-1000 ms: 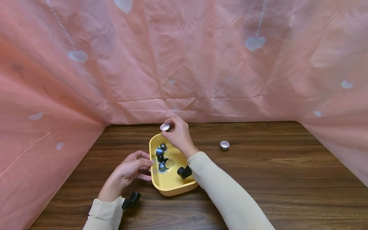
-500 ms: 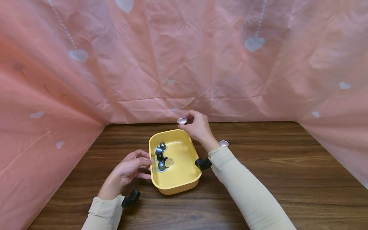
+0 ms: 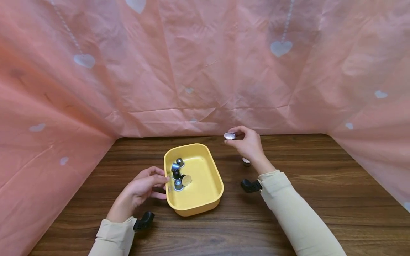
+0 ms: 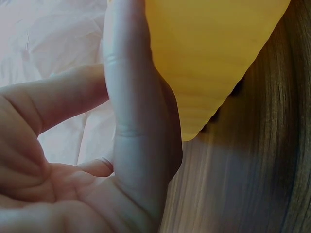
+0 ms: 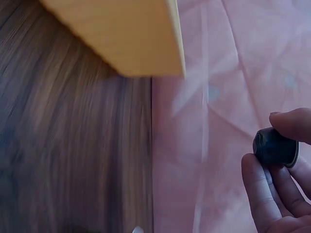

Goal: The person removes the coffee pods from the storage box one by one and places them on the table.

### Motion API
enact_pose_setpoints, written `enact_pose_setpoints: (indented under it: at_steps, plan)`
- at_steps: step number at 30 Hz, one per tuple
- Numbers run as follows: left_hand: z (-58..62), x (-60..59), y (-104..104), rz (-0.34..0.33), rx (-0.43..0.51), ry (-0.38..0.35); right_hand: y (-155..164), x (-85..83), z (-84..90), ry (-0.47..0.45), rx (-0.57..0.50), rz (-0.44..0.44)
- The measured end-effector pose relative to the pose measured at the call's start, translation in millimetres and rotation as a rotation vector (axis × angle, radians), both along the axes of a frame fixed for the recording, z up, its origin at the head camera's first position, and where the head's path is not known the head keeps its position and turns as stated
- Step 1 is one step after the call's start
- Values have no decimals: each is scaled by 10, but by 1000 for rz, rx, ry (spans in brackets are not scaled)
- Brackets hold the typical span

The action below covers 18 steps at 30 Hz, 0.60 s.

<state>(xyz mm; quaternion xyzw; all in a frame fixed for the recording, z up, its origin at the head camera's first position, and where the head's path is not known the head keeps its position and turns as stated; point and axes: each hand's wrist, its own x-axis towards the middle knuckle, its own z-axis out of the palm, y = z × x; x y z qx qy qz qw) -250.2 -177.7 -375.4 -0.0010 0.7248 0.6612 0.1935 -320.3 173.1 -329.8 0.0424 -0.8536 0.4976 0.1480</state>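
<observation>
In the head view, my right hand (image 3: 251, 144) pinches a dark coffee capsule by its sides, its silvery lid facing up, above the table's back part. The right wrist view shows the same coffee capsule (image 5: 274, 147) between thumb and fingers. Below that hand, a second capsule (image 3: 246, 161) stands on the table, partly hidden by the hand. My left hand (image 3: 141, 188) holds the left side of a yellow tray (image 3: 205, 207), thumb at the rim and fingers along the outer wall. Several capsules (image 3: 178, 184) lie along the tray's left side, one with a gold lid (image 3: 186, 180).
Everything stands on a dark wooden table (image 3: 288, 227). A pink cloth (image 3: 205, 71) with pale hearts hangs behind and at both sides. A black wrist mount (image 3: 251, 186) sticks out from the right sleeve, another mount (image 3: 145, 221) from the left.
My right hand has moved right with the capsule, from the tray's far rim to above the capsule on the table. The left hand and the tray have stayed in place.
</observation>
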Motion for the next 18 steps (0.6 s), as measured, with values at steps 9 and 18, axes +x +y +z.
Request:
enact_pose_setpoints:
  at_steps: [9,18]
  plan:
    - [-1,-6,-13,0,-2,-2,346,92,-133,-27,-31,-42]
    - [-23,-29,-11,8,0,-14,594,173,-260,-60,-140,-60]
